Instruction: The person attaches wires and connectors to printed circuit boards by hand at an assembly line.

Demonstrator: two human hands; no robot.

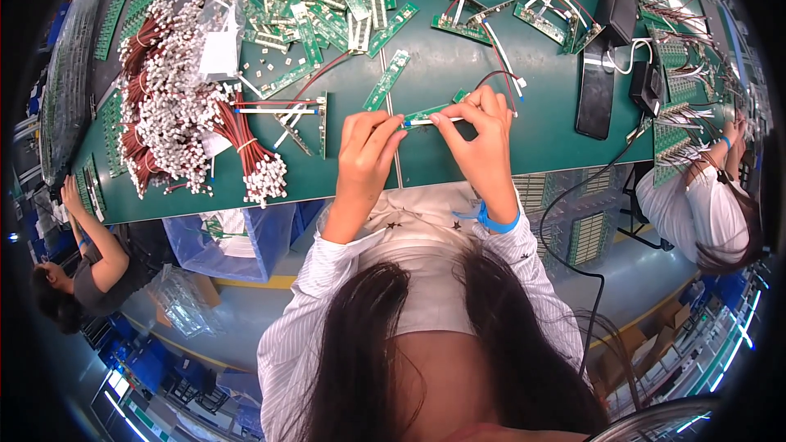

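Note:
Over the near part of the green table, my two hands hold a narrow green circuit board (440, 109) between them. A white flat cable (421, 122) with a blue tip lies along the board. My left hand (364, 150) is closed, thumb and fingers pinching at the blue-tipped end. My right hand (481, 133), with a blue band at the wrist, pinches the white cable and the board's right part. A dark red wire (494, 74) arches up behind the right fingers. Just beyond the hands lies a loose green board (386, 80). The fingertips hide where cable and board meet.
Bundles of red wires with white connectors (176, 90) lie left, near wired boards (323, 124). Loose boards (327, 4) are heaped at the back; more wired boards (467, 16) lie back right. A phone (595, 90) and black box (616, 12) sit right. People work either side.

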